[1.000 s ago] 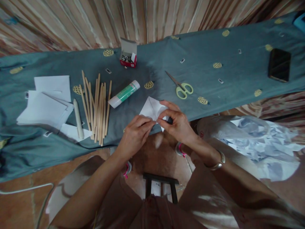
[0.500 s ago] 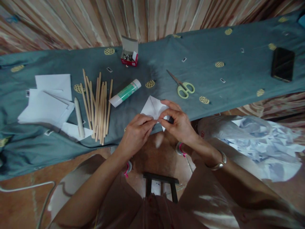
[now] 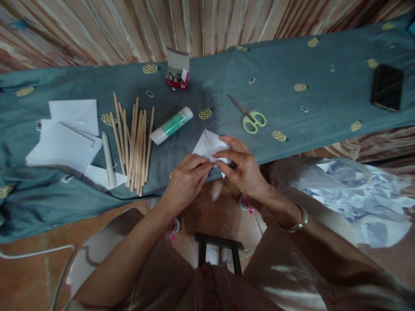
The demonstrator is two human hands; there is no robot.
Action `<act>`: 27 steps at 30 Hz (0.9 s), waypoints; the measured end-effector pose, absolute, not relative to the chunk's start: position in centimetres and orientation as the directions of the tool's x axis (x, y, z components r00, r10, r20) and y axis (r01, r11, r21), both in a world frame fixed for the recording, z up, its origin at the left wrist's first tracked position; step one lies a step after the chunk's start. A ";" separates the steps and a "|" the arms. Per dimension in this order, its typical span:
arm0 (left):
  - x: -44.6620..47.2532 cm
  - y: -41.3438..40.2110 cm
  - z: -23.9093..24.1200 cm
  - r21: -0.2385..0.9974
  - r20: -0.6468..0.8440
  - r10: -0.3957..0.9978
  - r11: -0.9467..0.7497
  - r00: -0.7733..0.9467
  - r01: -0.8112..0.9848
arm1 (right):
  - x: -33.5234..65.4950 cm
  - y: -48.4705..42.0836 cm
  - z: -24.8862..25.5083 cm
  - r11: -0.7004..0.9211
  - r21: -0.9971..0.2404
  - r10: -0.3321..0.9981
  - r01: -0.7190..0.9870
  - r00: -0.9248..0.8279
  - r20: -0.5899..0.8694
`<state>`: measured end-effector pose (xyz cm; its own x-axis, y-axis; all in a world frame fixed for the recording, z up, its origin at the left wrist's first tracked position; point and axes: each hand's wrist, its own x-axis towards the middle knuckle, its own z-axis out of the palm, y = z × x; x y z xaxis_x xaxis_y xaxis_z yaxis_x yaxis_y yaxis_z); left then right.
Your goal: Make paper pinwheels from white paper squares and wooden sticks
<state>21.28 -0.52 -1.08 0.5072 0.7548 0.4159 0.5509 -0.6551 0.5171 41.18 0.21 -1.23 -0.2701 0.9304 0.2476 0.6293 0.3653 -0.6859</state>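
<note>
A creased white sheet of paper is held between my two hands at the near edge of the cloth-covered table. My left hand is closed on its lower left side, thumb and fingers pressed together. From the other side my right hand grips the paper, its thumb close to my left fingertips and its fingers curved over the surface. Part of the sheet is hidden under the fingers. Beyond the paper lie a green and white glue stick and scissors with pale green handles.
Several wooden sticks, a white pointed tool and stacked white papers lie left. At the back stands an open red box of small metal pieces. A phone lies far right; below is a plastic bag with paper scraps.
My right fingers have loosened and lifted a little from the pinch beside my left fingertips. The paper and my left hand are almost where they were.
</note>
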 end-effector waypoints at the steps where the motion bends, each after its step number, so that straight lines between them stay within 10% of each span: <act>1: 21.3 -0.5 -1.1 0.514 0.415 0.754 -0.656 0.509 0.552 | 41.2 0.1 -1.3 0.385 -0.672 0.923 0.632 -0.282 0.263; 11: 21.4 -0.7 -1.0 0.503 0.424 0.753 -0.658 0.503 0.560 | 41.3 -1.2 -2.0 0.509 -0.455 0.859 0.731 -0.402 0.316; 27: 21.8 -1.0 -0.7 0.418 0.390 0.755 -0.655 0.527 0.629 | 42.6 -0.3 -1.1 0.369 -0.619 0.929 0.694 -0.258 0.265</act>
